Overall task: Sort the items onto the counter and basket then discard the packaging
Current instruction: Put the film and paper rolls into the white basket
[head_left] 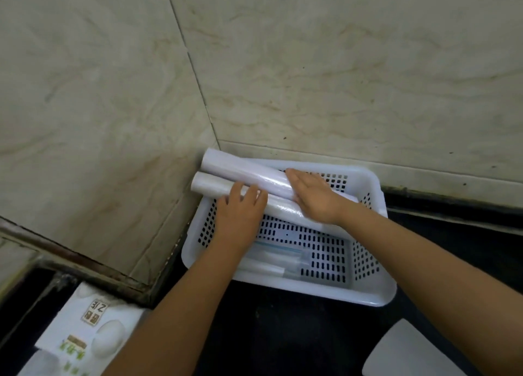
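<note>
A white perforated plastic basket [370, 290] stands on the dark counter in the corner of the tiled walls. Two long white rolls lie side by side across its far left rim, their ends sticking out past it: the far roll [240, 167] and the near roll [210, 185]. My left hand [240, 214] lies on the near roll with fingers curled over it. Flat, with fingers together, my right hand [311, 197] presses against the right part of both rolls. Thin packaged sticks [271, 262] lie on the basket floor near the front left.
A white printed carton [90, 339] lies at the lower left on the counter. A pale grey rounded object [410, 353] sits at the lower right edge. Tiled walls close in the corner behind and left of the basket. Dark counter [283, 333] lies in front.
</note>
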Action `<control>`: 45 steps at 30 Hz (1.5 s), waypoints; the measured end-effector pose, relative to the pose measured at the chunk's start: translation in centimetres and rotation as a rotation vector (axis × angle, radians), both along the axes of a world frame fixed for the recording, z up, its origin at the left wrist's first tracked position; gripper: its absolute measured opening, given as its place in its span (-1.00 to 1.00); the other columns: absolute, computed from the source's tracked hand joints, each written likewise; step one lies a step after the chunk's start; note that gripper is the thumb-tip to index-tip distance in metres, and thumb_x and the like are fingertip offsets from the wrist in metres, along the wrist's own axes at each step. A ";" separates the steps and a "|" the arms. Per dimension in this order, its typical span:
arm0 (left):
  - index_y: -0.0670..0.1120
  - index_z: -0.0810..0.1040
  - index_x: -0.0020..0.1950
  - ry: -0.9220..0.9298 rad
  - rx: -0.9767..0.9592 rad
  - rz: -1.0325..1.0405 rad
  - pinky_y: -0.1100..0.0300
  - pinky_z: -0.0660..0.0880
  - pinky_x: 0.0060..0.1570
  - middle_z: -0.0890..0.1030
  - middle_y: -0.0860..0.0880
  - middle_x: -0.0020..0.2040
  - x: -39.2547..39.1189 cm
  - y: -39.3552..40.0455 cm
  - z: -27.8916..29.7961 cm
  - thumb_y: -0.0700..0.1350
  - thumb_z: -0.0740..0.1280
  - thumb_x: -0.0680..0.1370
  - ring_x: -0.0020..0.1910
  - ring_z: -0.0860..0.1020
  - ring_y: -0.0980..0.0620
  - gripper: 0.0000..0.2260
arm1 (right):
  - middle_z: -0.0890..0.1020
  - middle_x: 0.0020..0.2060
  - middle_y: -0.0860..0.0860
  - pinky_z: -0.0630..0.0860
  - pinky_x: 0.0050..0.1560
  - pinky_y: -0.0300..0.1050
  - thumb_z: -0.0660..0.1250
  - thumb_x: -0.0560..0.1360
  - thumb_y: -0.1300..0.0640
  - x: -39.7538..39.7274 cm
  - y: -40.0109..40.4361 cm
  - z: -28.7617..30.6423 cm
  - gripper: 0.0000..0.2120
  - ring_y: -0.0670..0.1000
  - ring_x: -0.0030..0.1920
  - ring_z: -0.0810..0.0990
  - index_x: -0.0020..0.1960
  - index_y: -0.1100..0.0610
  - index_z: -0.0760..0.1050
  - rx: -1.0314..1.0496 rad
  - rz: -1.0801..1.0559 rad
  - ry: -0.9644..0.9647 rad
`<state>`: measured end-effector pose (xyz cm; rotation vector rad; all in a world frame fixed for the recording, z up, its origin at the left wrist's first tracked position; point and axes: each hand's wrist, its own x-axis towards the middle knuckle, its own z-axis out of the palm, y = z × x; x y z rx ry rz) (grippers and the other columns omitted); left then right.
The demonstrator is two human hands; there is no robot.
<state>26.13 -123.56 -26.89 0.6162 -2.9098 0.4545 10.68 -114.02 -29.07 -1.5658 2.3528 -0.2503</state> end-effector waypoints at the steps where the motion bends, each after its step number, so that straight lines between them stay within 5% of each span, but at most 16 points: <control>1: -0.15 0.68 -0.04 -0.026 0.030 0.008 0.14 0.60 -0.39 0.71 -0.11 -0.04 0.0 0.0 0.1 -0.19 0.62 0.06 -0.02 0.67 -0.19 -0.52 | -0.05 0.53 0.12 -0.18 0.49 -0.08 -0.02 0.62 0.13 0.0 0.4 -0.3 -0.47 0.06 0.52 -0.06 0.50 0.19 -0.18 -0.003 0.012 0.007; 4: -0.16 0.15 0.49 -0.201 0.184 0.047 0.04 0.50 0.14 0.22 -0.13 0.51 -0.3 -0.4 -1.3 -0.22 0.22 0.55 0.51 0.11 -0.19 -0.48 | -0.10 0.53 0.10 -0.25 0.48 -0.09 -0.06 0.62 0.08 0.3 0.9 -0.8 -0.48 0.03 0.52 -0.15 0.50 0.16 -0.20 -0.019 0.028 0.001; 6: -0.14 -0.07 0.53 -0.268 0.241 0.082 0.04 0.42 0.25 0.00 -0.08 0.56 -0.5 -0.3 -1.5 -0.23 0.10 0.60 0.54 -0.11 -0.17 -0.46 | -0.12 0.53 0.09 -0.25 0.48 -0.06 -0.07 0.62 0.05 0.5 1.0 -0.6 -0.47 0.04 0.52 -0.20 0.50 0.16 -0.20 -0.021 0.017 -0.007; 10: -0.05 -0.16 0.53 -0.210 0.343 0.125 -0.18 0.19 0.41 -0.20 -0.08 0.56 -0.3 0.7 -0.6 -0.14 0.11 0.61 0.53 -0.20 -0.16 -0.41 | -0.07 0.53 0.09 -0.23 0.49 0.06 -0.04 0.61 0.00 1.0 3.5 0.8 -0.49 0.08 0.52 -0.20 0.50 0.15 -0.04 -0.025 -0.051 0.015; 14: -0.10 0.08 0.52 -0.089 0.414 -0.013 -0.12 0.10 0.45 0.07 -0.15 0.55 2.9 2.8 -0.2 0.00 0.15 0.59 0.54 0.04 -0.10 -0.47 | 0.13 0.50 0.16 -0.08 0.47 0.21 0.19 0.52 0.11 2.8 9.4 1.6 -0.54 0.16 0.51 -0.03 0.39 0.19 0.26 -0.142 -0.273 0.217; 17: -0.23 0.38 0.37 -0.008 0.390 -0.205 -0.20 0.27 0.35 0.40 -0.24 0.40 6.4 4.5 -0.7 -0.03 0.26 0.53 0.41 0.34 -0.22 -0.54 | 0.15 0.46 0.27 0.06 0.45 0.10 0.26 0.46 0.23 4.9 12.8 1.7 -0.45 0.23 0.47 0.07 0.41 0.24 0.20 -0.215 -0.500 0.019; 19: -0.14 0.24 0.47 -0.097 0.431 -0.119 -0.18 0.06 0.45 0.22 -0.18 0.51 7.9 5.0 -1.3 0.04 0.18 0.58 0.51 0.15 -0.16 -0.50 | 0.23 0.39 0.27 0.19 0.34 -0.16 0.19 0.47 0.35 6.5 13.5 1.7 -0.49 0.21 0.39 0.20 0.41 0.24 0.19 -0.339 -0.608 -0.299; 21: -0.03 0.06 0.52 -0.173 0.422 -0.035 -0.10 -0.14 0.49 0.02 -0.10 0.56 8.3 4.7 -2.1 0.12 0.06 0.60 0.55 -0.07 -0.07 -0.47 | 0.29 0.35 0.22 0.25 0.26 -0.19 0.08 0.49 0.40 7.6 13.3 1.5 -0.50 0.15 0.33 0.30 0.42 0.21 0.18 -0.426 -0.680 -0.485; 26: -0.02 0.02 0.53 -0.203 0.438 0.012 -0.06 -0.22 0.49 -0.06 -0.12 0.57 8.0 2.9 -1.9 0.25 -0.23 0.55 0.54 -0.16 -0.09 -0.38 | 0.34 0.31 0.24 0.36 0.37 0.10 0.01 0.49 0.43 8.8 11.6 0.6 -0.50 0.17 0.26 0.39 0.42 0.22 0.20 -0.555 -0.782 -0.553; 30: -0.02 0.03 0.52 -0.260 0.427 0.014 -0.05 -0.20 0.50 -0.04 -0.10 0.57 8.4 2.3 -1.6 0.43 -0.52 0.24 0.55 -0.13 -0.07 -0.01 | 0.31 0.28 0.22 0.31 0.20 -0.20 0.03 0.52 0.39 9.0 11.1 0.2 -0.52 0.01 0.08 0.37 0.42 0.15 0.18 -0.564 -0.763 -0.489; 35: -0.03 -0.01 0.53 -0.306 0.435 0.074 -0.05 -0.19 0.50 -0.06 -0.06 0.57 8.2 2.7 -0.9 0.20 -0.09 0.59 0.54 -0.15 -0.02 -0.44 | 0.24 0.35 0.22 0.27 0.14 -0.20 0.06 0.60 0.12 8.5 11.6 0.8 -0.54 0.17 0.27 0.34 0.47 0.10 0.06 -0.424 -0.687 -0.500; 39: -0.06 0.20 0.47 -0.283 0.329 -0.033 -0.03 0.00 0.49 0.13 -0.08 0.54 6.5 4.8 1.4 0.10 0.06 0.61 0.53 0.04 -0.03 -0.53 | 0.16 0.46 0.22 0.16 0.43 -0.01 0.10 0.58 0.08 7.9 15.0 2.3 -0.50 0.19 0.46 0.14 0.47 0.18 0.08 -0.260 -0.586 -0.342; 45: -0.14 0.41 0.33 -0.244 0.310 -0.250 0.00 0.38 0.22 0.46 -0.14 0.30 0.2 15.6 4.8 0.03 0.17 0.58 0.29 0.40 -0.13 -0.62 | 0.32 0.42 0.18 0.16 0.42 -0.07 0.15 0.54 0.20 6.4 23.9 5.8 -0.52 0.14 0.42 0.24 0.43 0.25 0.18 -0.219 -0.491 -0.028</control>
